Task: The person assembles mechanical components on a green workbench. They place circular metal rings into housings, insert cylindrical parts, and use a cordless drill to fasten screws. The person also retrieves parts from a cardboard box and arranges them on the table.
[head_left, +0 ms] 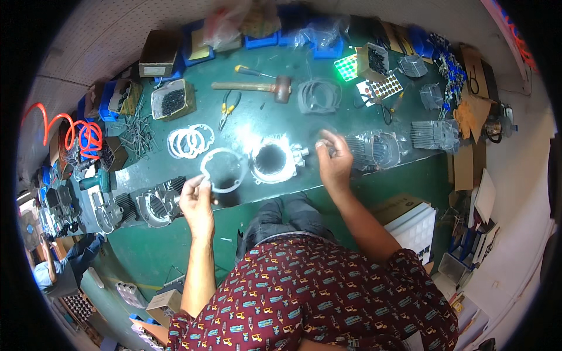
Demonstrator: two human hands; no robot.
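Note:
Between the thumb and fingers of my left hand [196,199], a thin pale ring gasket [222,151] is held up over the table's near edge. Just right of it, a silver metal motor housing [287,171] lies with its round dark opening facing up. My right hand [336,164] is raised on the other side of that housing, its fingers curled together and slightly blurred; what they pinch, if anything, I cannot make out. Several white ring gaskets [190,141] lie in a loose stack beyond my left hand. A finned housing [374,151] sits right of my right hand.
On the green table [257,70] lie a mallet [249,87], a screwdriver [252,71], pliers [229,109] and clear rings [319,96]. A screw bin [173,100] stands behind. More finned housings [159,205] line the near edge. A co-worker [55,269] is at far left.

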